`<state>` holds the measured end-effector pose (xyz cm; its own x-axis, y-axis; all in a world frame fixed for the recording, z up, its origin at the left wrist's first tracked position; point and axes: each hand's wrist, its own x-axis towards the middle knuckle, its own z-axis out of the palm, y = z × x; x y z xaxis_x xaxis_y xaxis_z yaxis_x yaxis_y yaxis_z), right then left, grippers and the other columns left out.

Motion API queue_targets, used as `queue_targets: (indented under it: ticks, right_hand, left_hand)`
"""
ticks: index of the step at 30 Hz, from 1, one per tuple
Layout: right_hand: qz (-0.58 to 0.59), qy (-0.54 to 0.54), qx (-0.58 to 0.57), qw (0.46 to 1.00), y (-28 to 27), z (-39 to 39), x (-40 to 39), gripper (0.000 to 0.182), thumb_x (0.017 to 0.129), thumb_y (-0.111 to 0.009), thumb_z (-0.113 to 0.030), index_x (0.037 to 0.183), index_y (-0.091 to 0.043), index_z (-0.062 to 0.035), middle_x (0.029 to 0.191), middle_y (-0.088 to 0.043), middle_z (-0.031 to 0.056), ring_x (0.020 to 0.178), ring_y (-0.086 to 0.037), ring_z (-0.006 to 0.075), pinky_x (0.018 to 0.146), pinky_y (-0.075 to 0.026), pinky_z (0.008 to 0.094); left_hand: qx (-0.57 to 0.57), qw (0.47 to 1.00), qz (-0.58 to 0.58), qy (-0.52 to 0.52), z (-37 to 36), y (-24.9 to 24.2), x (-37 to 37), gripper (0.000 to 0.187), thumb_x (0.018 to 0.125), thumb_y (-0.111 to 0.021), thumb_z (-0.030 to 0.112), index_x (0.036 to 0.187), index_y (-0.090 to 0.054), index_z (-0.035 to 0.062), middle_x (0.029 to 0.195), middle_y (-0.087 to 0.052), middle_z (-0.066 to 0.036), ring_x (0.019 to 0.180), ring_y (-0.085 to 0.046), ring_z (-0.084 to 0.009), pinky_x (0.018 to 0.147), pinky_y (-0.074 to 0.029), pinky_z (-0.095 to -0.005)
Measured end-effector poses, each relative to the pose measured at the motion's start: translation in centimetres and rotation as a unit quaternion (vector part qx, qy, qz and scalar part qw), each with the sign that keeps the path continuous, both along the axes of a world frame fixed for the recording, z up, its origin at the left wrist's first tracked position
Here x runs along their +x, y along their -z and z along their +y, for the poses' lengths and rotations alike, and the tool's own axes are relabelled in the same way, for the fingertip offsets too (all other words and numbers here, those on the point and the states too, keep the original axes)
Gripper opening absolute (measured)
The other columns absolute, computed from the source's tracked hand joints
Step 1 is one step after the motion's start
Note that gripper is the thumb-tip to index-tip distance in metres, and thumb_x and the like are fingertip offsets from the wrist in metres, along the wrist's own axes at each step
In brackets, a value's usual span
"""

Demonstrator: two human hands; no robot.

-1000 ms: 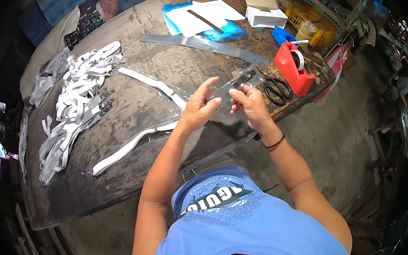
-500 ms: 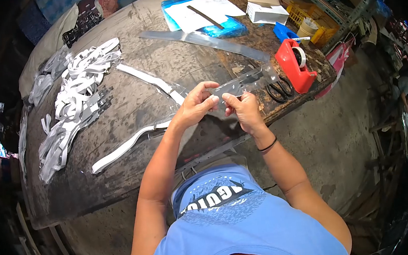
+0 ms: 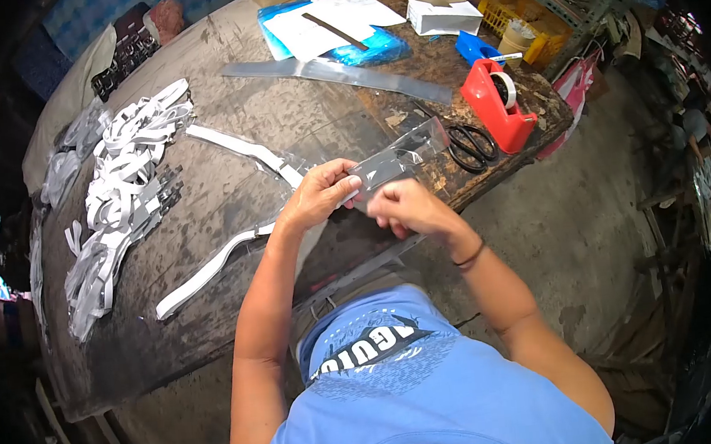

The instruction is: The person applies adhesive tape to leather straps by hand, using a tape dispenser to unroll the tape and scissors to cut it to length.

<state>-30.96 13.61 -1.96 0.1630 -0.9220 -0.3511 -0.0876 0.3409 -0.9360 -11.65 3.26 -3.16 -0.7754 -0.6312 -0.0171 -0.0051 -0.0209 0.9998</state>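
Note:
My left hand (image 3: pixel 324 194) is closed on the near end of a clear plastic sleeve (image 3: pixel 396 156), which stretches right toward the black scissors (image 3: pixel 472 148). Just below the sleeve is my right hand (image 3: pixel 406 207), slightly blurred, with its fingers curled; whether they pinch anything is too smeared to tell. Left of my hands, two white straps in clear plastic lie on the dark table (image 3: pixel 203 200): an upper strap (image 3: pixel 236 141) and a lower strap (image 3: pixel 202 282). The upper one runs up to my left hand.
A heap of white straps (image 3: pixel 123 182) lies on the left. The red tape dispenser (image 3: pixel 492 103) stands near the right edge. Behind are a long clear strip (image 3: pixel 344 74), papers (image 3: pixel 319 29), a white box (image 3: pixel 444 16) and a yellow basket (image 3: pixel 538 45).
My right hand has come off the sleeve's edge and moved down, its fingers curling. My left hand keeps its grip. The whole view has shifted slightly, so the table items appear further left.

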Motion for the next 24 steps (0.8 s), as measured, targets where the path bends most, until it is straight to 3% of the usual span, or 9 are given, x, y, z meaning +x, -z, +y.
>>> queue_targets:
  ticks: [2, 4, 6, 9, 10, 12, 16, 19, 24]
  right_hand:
    - [0.206, -0.103, -0.241, 0.943, -1.9, 1.9, -1.0, 0.020, 0.085, -0.070, -0.020, 0.087, -0.068, -0.0007, 0.076, -0.067, 0.0086, 0.063, -0.060, 0.0157, 0.060, -0.048, 0.0311]
    - [0.222, 0.005, -0.300, 0.928, -5.6, 3.2, -1.5, 0.017, 0.082, -0.071, -0.016, 0.092, -0.069, -0.0024, 0.080, -0.067, 0.0102, 0.073, -0.063, 0.0221, 0.070, -0.048, 0.0357]
    - [0.365, 0.027, -0.456, 0.811, -7.1, 2.4, -2.9, 0.022, 0.081, -0.071, -0.017, 0.099, -0.068, -0.0036, 0.095, -0.066, 0.0113, 0.095, -0.060, 0.0309, 0.084, -0.046, 0.0374]
    - [0.457, 0.012, -0.541, 0.706, -5.9, -0.3, -3.3, 0.027, 0.085, -0.066, -0.025, 0.102, -0.066, -0.0038, 0.095, -0.066, 0.0138, 0.097, -0.059, 0.0324, 0.090, -0.042, 0.0399]
    - [0.458, 0.013, -0.540, 0.706, -5.2, -0.8, -3.6, 0.027, 0.085, -0.066, -0.025, 0.102, -0.066, -0.0038, 0.095, -0.066, 0.0138, 0.097, -0.059, 0.0324, 0.090, -0.042, 0.0399]
    - [0.389, -0.168, -0.277, 0.862, -4.1, -1.6, -4.2, 0.030, 0.086, -0.063, -0.028, 0.102, -0.066, -0.0032, 0.089, -0.066, 0.0173, 0.092, -0.062, 0.0339, 0.085, -0.045, 0.0389]
    - [0.324, -0.145, -0.233, 0.905, -2.4, -2.4, -5.2, 0.024, 0.088, -0.062, -0.020, 0.099, -0.065, 0.0002, 0.076, -0.063, 0.0129, 0.067, -0.059, 0.0216, 0.063, -0.045, 0.0337]
    - [0.290, -0.155, -0.154, 0.932, -2.8, -2.6, -5.6, 0.025, 0.087, -0.062, -0.021, 0.098, -0.065, 0.0015, 0.074, -0.061, 0.0095, 0.068, -0.056, 0.0161, 0.063, -0.045, 0.0319]
    - [0.311, -0.187, -0.143, 0.921, -2.8, -4.0, -4.1, 0.029, 0.087, -0.062, -0.025, 0.097, -0.065, 0.0026, 0.073, -0.059, 0.0075, 0.068, -0.054, 0.0127, 0.063, -0.044, 0.0308]
  left_hand:
    - [0.017, 1.000, -0.024, -0.006, 0.2, -0.5, 0.5, 0.027, 0.094, -0.063, 0.023, 0.110, -0.061, 0.0013, 0.083, -0.063, -0.001, 0.075, -0.058, -0.0078, 0.065, -0.047, -0.0237]
    - [0.008, 0.999, -0.030, 0.010, 0.0, -0.5, 0.8, 0.027, 0.093, -0.064, 0.023, 0.108, -0.062, 0.0012, 0.082, -0.063, -0.001, 0.074, -0.058, -0.0081, 0.065, -0.047, -0.0241]
    - [-0.005, 0.998, -0.032, 0.044, -0.1, -0.2, 0.3, 0.026, 0.092, -0.065, 0.025, 0.103, -0.062, 0.0019, 0.082, -0.064, -0.002, 0.074, -0.059, -0.0089, 0.066, -0.047, -0.0251]
    - [-0.029, 0.996, -0.056, 0.069, -0.1, -0.6, -0.3, 0.025, 0.093, -0.065, 0.025, 0.103, -0.062, 0.0024, 0.083, -0.064, -0.002, 0.077, -0.059, -0.0088, 0.068, -0.048, -0.0253]
    - [-0.030, 0.996, -0.056, 0.070, 0.0, -0.5, -0.6, 0.025, 0.093, -0.065, 0.025, 0.103, -0.062, 0.0024, 0.083, -0.064, -0.002, 0.077, -0.059, -0.0088, 0.068, -0.048, -0.0253]
    - [-0.022, 0.997, -0.045, 0.059, 0.2, -0.1, -0.6, 0.027, 0.093, -0.064, 0.025, 0.106, -0.062, 0.0013, 0.085, -0.065, -0.003, 0.079, -0.059, -0.0094, 0.070, -0.048, -0.0263]
    - [-0.132, 0.985, -0.108, 0.038, -0.2, 0.6, 0.9, 0.027, 0.093, -0.063, 0.022, 0.106, -0.063, -0.0017, 0.082, -0.064, -0.004, 0.079, -0.057, -0.0114, 0.070, -0.047, -0.0285]
    - [-0.208, 0.966, -0.156, 0.016, -0.5, 1.0, 1.5, 0.023, 0.091, -0.062, 0.022, 0.096, -0.064, -0.0006, 0.072, -0.062, -0.009, 0.068, -0.057, -0.0169, 0.064, -0.045, -0.0332]
    - [-0.235, 0.951, -0.203, 0.015, -0.1, 0.3, 0.7, 0.026, 0.092, -0.063, 0.023, 0.103, -0.065, -0.0007, 0.086, -0.064, -0.012, 0.080, -0.059, -0.0204, 0.072, -0.046, -0.0342]
